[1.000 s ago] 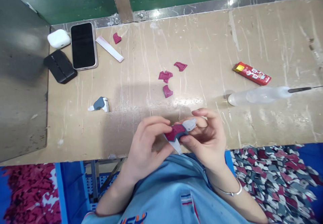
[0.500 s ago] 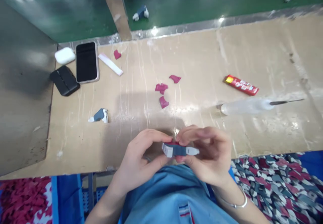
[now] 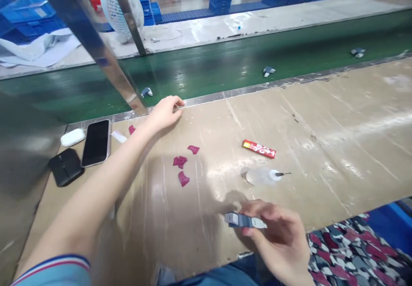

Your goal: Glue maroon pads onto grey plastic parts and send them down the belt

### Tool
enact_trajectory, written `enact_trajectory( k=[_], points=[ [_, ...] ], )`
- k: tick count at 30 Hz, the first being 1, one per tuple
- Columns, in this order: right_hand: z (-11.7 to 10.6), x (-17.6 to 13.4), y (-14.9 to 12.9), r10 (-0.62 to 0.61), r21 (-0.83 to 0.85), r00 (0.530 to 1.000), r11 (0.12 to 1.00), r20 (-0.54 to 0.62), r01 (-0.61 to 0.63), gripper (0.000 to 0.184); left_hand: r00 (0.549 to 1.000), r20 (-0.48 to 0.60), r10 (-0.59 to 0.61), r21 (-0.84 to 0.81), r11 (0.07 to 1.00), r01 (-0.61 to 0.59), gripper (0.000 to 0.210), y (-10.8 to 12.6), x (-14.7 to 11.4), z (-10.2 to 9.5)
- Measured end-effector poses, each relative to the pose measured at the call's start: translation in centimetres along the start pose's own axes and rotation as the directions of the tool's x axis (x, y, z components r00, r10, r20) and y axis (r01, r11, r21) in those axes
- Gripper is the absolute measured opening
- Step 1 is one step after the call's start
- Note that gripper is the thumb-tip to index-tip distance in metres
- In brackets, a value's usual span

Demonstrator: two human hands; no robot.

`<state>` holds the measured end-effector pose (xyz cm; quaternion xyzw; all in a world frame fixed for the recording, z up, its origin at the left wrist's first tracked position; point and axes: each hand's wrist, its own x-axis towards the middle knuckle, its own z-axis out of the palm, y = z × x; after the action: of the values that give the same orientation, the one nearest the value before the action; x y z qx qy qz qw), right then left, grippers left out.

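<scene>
The fingers of the right hand [image 3: 283, 238] hide part of the grey-and-white piece [image 3: 243, 220] between them. Back from the left hand's [image 3: 165, 111] fingers, the left forearm [image 3: 109, 178] covers one end of a white strip [image 3: 118, 137]. Beyond the right fingers, the red packet's [image 3: 259, 148] print is too small to read; right of them, the heap of pieces [image 3: 350, 251] runs off the bottom edge.

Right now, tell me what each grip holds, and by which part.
The right grip holds a grey-white piece around its middle; the left grip shows nothing held.
</scene>
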<state>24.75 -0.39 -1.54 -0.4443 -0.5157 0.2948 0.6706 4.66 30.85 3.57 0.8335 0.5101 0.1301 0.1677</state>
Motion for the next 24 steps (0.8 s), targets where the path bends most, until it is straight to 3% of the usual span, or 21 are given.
enact_trajectory(
  k=[4,8,11,15,20,24],
  points=[
    [-3.5,-0.3,-0.1,0.014,-0.136,0.993,0.99,-0.115,-0.03,0.026,0.996,0.021,0.089,0.03,0.996,-0.09,0.021,1.0,6.1,2.6],
    [-6.2,-0.4,-0.2,-0.066,-0.358,0.99,0.933,-0.124,0.017,0.033,0.975,0.022,0.223,0.008,0.975,-0.224,0.024,1.8,7.3,3.6],
    [-7.5,0.0,-0.3,-0.128,-0.573,0.99,0.808,0.055,0.136,0.027,0.963,0.008,0.268,-0.018,0.963,-0.268,0.028,1.1,6.4,3.5],
    [-8.6,0.3,-0.1,-0.123,-0.636,0.953,0.72,0.275,0.277,0.02,0.946,-0.056,0.32,0.016,0.948,-0.319,0.03,-0.7,3.4,2.3],
    [-9.2,0.5,0.2,-0.105,-0.609,0.934,0.732,0.341,0.305,0.009,0.97,-0.06,0.237,0.089,0.969,-0.231,0.035,-1.1,-1.4,-0.3],
    [-8.9,0.7,0.3,-0.055,-0.597,0.938,0.758,0.341,0.261,0.006,0.982,-0.054,0.179,0.086,0.981,-0.174,0.035,-1.3,-3.5,-1.3]
  ],
)
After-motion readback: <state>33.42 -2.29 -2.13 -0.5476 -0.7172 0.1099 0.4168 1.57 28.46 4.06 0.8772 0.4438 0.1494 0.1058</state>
